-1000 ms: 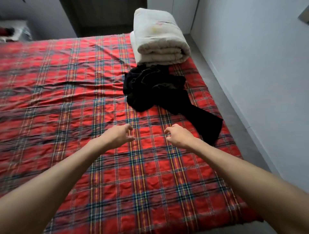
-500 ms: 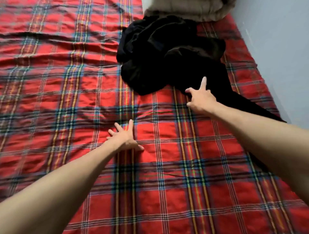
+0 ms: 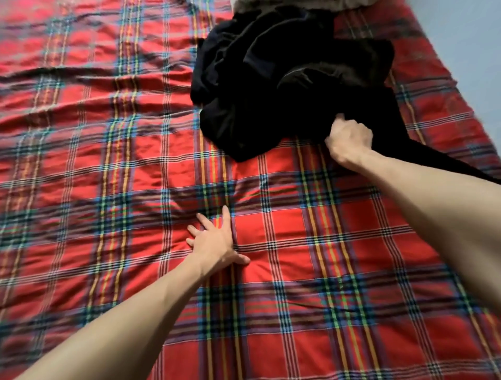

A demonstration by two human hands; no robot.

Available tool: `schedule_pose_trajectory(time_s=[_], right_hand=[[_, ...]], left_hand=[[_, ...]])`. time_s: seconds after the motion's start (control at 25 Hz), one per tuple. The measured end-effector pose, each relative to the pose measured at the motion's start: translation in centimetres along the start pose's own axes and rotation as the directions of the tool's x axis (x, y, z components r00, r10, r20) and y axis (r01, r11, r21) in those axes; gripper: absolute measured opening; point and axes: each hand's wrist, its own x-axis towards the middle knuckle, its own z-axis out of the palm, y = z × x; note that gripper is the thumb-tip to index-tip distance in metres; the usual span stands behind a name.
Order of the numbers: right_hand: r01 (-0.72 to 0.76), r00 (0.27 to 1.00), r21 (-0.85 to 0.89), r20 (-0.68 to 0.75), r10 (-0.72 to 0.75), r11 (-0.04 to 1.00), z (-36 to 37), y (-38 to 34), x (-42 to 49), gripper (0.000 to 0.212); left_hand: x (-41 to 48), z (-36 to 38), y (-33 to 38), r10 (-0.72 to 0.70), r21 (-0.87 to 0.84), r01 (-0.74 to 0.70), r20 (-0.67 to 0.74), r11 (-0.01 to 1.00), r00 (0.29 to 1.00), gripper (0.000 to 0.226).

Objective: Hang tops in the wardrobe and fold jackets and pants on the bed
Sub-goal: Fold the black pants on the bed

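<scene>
Pale, perhaps rolled bedding [image 3: 284, 2], grey wall [image 3: 466, 32]

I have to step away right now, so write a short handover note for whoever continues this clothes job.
Right hand: closed on the near edge of the black clothes pile.
Left hand: open, flat on the plaid bedcover, holding nothing.
Pile lies crumpled at the far right of the bed, one dark leg or sleeve trailing right.
Done: nothing folded or hung in view.
Left: separate the pile, fold jackets and pants, hang tops.
</scene>
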Motion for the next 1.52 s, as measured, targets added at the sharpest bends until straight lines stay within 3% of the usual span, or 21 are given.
schedule_pose_trajectory(time_s=[0.16,0.24,0.32,0.36,0.4,0.48,0.6,0.64,0.72,0.76,0.84,0.92,1.0,1.12,1.2,1.32,1.4,1.48,1.52], right_hand=[[-0.102,0.994,0.287,0.072,0.085,0.953,-5.0,0.3,-1.6,0.030],[-0.141,0.989,0.537,0.034,0.146,0.831,-9.0,0.6,-3.8,0.027],[-0.106,0.986,0.759,-0.001,0.164,0.643,-13.3,0.3,-7.5,0.032],[-0.084,0.988,0.834,0.000,0.153,0.545,-16.0,0.1,-9.8,0.035],[-0.089,0.991,0.887,0.032,0.131,0.453,-18.0,-0.4,-12.0,0.036],[-0.152,0.987,0.942,0.130,0.093,0.298,-22.8,-1.3,-16.3,0.031],[-0.279,0.955,0.955,0.287,-0.079,0.100,-31.4,-2.8,-23.2,0.024],[-0.303,0.934,0.949,0.314,-0.171,0.090,-33.7,-3.2,-25.4,0.024],[-0.233,0.903,0.956,0.281,-0.326,0.180,-37.0,-3.9,-29.4,0.025],[-0.183,0.890,0.956,0.260,-0.375,0.227,-38.3,-4.2,-31.5,0.028],[-0.160,0.854,0.952,0.267,-0.447,0.262,-40.7,-5.1,-35.7,0.029],[-0.213,0.792,0.955,0.293,-0.536,0.208,-43.1,-6.7,-39.8,0.023],[-0.211,0.705,0.958,0.287,-0.648,0.195,-45.0,-8.6,-43.0,0.016],[0.041,0.646,0.908,0.294,-0.705,0.417,-46.8,-11.3,-46.1,0.015],[0.126,0.670,0.862,0.291,-0.683,0.491,-47.2,-13.1,-47.4,0.021],[0.229,0.804,0.860,0.098,-0.587,0.457,-47.3,-15.4,-48.0,0.032],[0.378,0.821,0.765,-0.016,-0.571,0.522,-46.8,-16.9,-47.9,0.063],[0.435,0.694,0.742,0.085,-0.715,0.511,-44.3,-19.0,-48.5,0.086],[0.431,0.614,0.742,0.175,-0.770,0.513,-42.2,-20.3,-49.2,0.083]], left_hand=[[-0.1,0.2,0.3,-0.008,0.012,0.008,-0.031,1.000,0.999,0.143],[-1.3,-1.1,0.0,-0.002,-0.043,0.002,0.004,0.999,1.000,0.138],[-4.0,-3.3,-1.1,0.068,-0.295,-0.047,0.062,0.954,0.996,0.118],[-6.3,-5.3,-1.5,0.130,-0.521,-0.086,0.048,0.849,0.990,0.099],[-8.4,-7.0,-1.8,0.156,-0.741,-0.076,0.040,0.668,0.987,0.079],[-13.9,-11.5,-2.1,0.161,-0.951,-0.019,0.033,0.310,0.986,0.062],[-25.2,-19.0,-1.8,0.388,-1.000,0.018,0.022,0.014,0.921,0.048],[-28.9,-21.1,-1.6,0.438,-0.998,0.024,-0.002,-0.052,0.899,0.045],[-35.0,-24.2,-1.8,0.479,-0.991,-0.005,-0.071,-0.137,0.875,0.039],[-37.7,-25.3,-2.3,0.470,-0.988,-0.046,-0.111,-0.148,0.875,0.029],[-42.1,-27.1,-4.4,0.334,-0.978,-0.196,-0.207,-0.065,0.920,0.010],[-46.4,-29.8,-7.8,0.201,-0.947,-0.320,-0.312,0.008,0.929,0.022],[-51.0,-33.1,-11.0,0.139,-0.913,-0.407,-0.406,-0.021,0.903,0.024],[-57.2,-36.7,-15.3,0.104,-0.872,-0.489,-0.486,0.008,0.868,0.025],[-60.6,-37.8,-18.3,0.102,-0.799,-0.590,-0.581,0.114,0.807,0.018],[-64.2,-38.7,-21.7,0.155,-0.680,-0.692,-0.677,0.244,0.719,0.020],[-66.1,-39.3,-23.6,0.191,-0.638,-0.718,-0.696,0.279,0.692,0.022],[-67.8,-39.5,-25.2,0.229,-0.594,-0.736,-0.705,0.325,0.671,0.022],[-68.2,-39.2,-26.1,0.242,-0.569,-0.733,-0.703,0.372,0.669,0.022]])
